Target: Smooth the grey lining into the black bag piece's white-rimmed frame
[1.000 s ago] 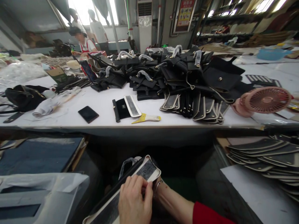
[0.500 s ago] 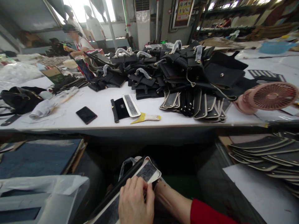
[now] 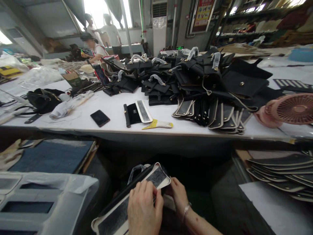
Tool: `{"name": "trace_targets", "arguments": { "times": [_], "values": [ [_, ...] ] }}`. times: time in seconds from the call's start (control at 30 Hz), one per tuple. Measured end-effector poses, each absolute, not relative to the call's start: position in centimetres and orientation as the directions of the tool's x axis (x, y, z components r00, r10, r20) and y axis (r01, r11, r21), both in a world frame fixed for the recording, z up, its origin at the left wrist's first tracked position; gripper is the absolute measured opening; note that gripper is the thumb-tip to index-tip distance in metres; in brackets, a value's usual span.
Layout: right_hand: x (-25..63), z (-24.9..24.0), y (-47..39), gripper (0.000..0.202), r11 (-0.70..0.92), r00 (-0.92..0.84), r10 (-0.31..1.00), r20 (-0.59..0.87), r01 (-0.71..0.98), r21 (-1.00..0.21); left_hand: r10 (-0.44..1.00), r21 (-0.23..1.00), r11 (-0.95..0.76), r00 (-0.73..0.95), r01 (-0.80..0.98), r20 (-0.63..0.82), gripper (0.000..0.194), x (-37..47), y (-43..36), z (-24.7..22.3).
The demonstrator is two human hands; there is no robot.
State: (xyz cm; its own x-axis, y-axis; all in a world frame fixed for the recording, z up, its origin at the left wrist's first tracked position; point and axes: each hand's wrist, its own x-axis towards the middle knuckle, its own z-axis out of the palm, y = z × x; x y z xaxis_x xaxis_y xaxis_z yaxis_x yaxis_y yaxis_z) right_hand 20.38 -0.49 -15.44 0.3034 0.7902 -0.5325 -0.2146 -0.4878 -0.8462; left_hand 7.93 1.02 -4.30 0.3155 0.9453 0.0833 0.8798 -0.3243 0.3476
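From the head view, your left hand (image 3: 144, 210) presses flat on a long grey-faced panel (image 3: 114, 217) with a cream edge, held low below the table (image 3: 73, 122). Your right hand (image 3: 179, 195) grips the panel's far end, fingers closed on it. On the table lie a phone (image 3: 100, 117), a yellow scraper (image 3: 157, 124) and a heap of black bags (image 3: 195, 78).

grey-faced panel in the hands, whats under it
Under the grey-faced panel lies a black bag edge and a plastic-wrapped handle. The left hand and right hand cover the rest.
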Motion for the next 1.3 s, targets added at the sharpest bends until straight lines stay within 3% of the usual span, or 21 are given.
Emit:
{"name": "trace_targets", "arguments": {
  "times": [0.07,0.1,0.13,0.2,0.23,0.37,0.5,0.83,0.97,1.3],
  "values": [
    [22.1,-13.7,-3.1,0.035,-0.324,0.369,0.875,-0.312,-0.03,-0.945,0.949,0.358,-0.313,0.307,0.88,0.075,0.021,7.9,0.9,-4.3],
    [22.8,-12.7,-4.3,0.028,-0.147,0.36,0.93,-0.079,0.167,-0.975,0.949,0.363,-0.312,0.308,0.878,0.069,0.021,7.8,0.9,-4.3],
    [23.3,-11.8,-5.2,0.026,0.048,0.289,0.943,0.162,0.366,-0.929,0.948,0.37,-0.314,0.313,0.874,0.065,0.021,7.7,0.9,-4.4],
    [23.7,-10.2,-6.4,0.041,0.361,0.035,0.859,0.511,0.666,-0.652,0.942,0.387,-0.327,0.329,0.862,0.065,0.021,7.5,0.9,-4.4],
    [23.7,-9.8,-6.6,0.047,0.433,-0.072,0.812,0.58,0.741,-0.514,0.939,0.393,-0.337,0.337,0.856,0.072,0.021,7.3,0.9,-4.4],
    [22.6,-9.5,-6.1,0.052,0.44,-0.244,0.754,0.61,0.877,-0.194,0.926,0.373,-0.377,0.357,0.848,0.123,0.019,7.0,0.9,-4.5],
    [21.5,-9.8,-5.5,0.048,0.388,-0.277,0.764,0.583,0.919,-0.072,0.912,0.349,-0.411,0.382,0.843,0.151,0.019,6.8,1.0,-4.8],
    [20.1,-8.9,-5.3,0.044,0.338,-0.236,0.77,0.593,0.939,-0.065,0.846,0.362,-0.517,0.398,0.776,0.356,0.01,5.0,-0.1,-6.2],
    [19.3,-8.8,-5.4,0.044,0.335,-0.213,0.771,0.6,0.937,-0.097,0.855,0.37,-0.493,0.36,0.788,0.372,0.021,4.2,-1.1,-6.6],
    [16.3,-9.4,-5.6,0.039,0.355,-0.193,0.728,0.658,0.927,-0.121,0.874,0.36,-0.429,0.281,0.829,0.396,0.024,2.9,-1.9,-6.8]
  ]
}}
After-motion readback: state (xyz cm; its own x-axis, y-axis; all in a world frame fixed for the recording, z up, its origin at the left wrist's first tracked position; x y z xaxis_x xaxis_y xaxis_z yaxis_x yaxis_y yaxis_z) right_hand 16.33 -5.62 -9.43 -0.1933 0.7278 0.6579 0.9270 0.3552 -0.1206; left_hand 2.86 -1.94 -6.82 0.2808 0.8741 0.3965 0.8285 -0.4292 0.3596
